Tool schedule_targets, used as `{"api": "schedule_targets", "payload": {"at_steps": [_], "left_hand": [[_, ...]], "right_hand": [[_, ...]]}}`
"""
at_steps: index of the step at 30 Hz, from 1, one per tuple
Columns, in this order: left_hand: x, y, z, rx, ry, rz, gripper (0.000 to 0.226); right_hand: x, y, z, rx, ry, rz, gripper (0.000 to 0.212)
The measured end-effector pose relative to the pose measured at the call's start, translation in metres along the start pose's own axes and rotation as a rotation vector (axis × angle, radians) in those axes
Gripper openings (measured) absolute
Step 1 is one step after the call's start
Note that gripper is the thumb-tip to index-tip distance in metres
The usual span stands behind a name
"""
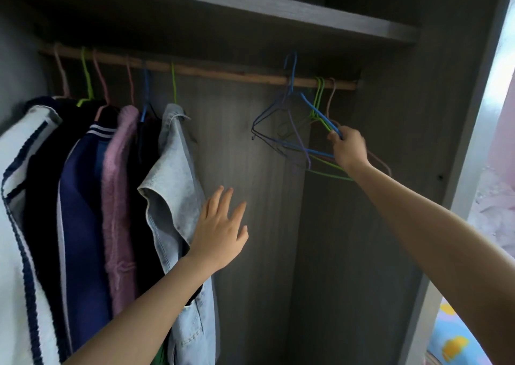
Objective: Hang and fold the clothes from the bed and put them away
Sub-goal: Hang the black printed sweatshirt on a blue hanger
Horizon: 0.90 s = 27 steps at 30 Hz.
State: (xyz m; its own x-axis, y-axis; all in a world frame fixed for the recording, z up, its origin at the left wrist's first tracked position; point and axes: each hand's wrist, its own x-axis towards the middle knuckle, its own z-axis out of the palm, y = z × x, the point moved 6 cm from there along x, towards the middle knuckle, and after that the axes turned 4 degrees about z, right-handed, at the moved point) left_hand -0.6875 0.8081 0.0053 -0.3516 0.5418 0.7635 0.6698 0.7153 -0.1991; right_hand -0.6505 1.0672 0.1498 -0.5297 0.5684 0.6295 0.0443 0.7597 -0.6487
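Denim vest (172,175) hangs last in the row of clothes (83,169) on the wooden rod (223,72). Your left hand (220,233) lies just beside it, fingers (214,200) spread and released. Farther right, your right hand (349,150) pinches a blue hanger (314,109) among the empty hangers (320,91).

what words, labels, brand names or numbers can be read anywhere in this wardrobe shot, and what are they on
None: no readable text anywhere in this view.
Denim garment: no label or print shows.
Pink sweater and navy striped top: no lettering, only stripes on the navy one.
Blue hanger, pinched by the right hand: plain wire.
Patterned fabric at lower right: coloured shapes, no letters.
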Motion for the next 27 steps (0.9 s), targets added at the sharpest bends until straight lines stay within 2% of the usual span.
{"api": "schedule_targets", "payload": {"at_steps": [5,10,13,17,20,27], "left_hand": [[-0.004,-0.001,0.002,-0.027,-0.006,0.0,0.053],[-0.006,-0.004,0.003,-0.058,0.003,0.002,0.041],[0.0,-0.004,0.001,-0.109,-0.063,-0.09,0.048],[0.035,0.002,0.009,-0.443,-0.122,-0.27,0.049],[0.074,0.01,0.014,-0.715,-0.068,-0.413,0.045],[0.12,0.031,0.037,-1.0,-0.11,-0.576,0.038]], "right_hand": [[-0.012,-0.005,0.006,0.007,-0.005,-0.007,0.027],[-0.022,0.003,0.004,0.016,-0.002,0.023,0.025],[-0.03,0.005,0.002,0.015,0.004,0.011,0.024],[-0.038,0.005,-0.002,-0.025,0.001,0.018,0.022],[-0.04,0.014,-0.007,-0.027,0.003,0.027,0.023],[-0.039,0.01,-0.005,-0.067,-0.02,-0.013,0.023]]}}
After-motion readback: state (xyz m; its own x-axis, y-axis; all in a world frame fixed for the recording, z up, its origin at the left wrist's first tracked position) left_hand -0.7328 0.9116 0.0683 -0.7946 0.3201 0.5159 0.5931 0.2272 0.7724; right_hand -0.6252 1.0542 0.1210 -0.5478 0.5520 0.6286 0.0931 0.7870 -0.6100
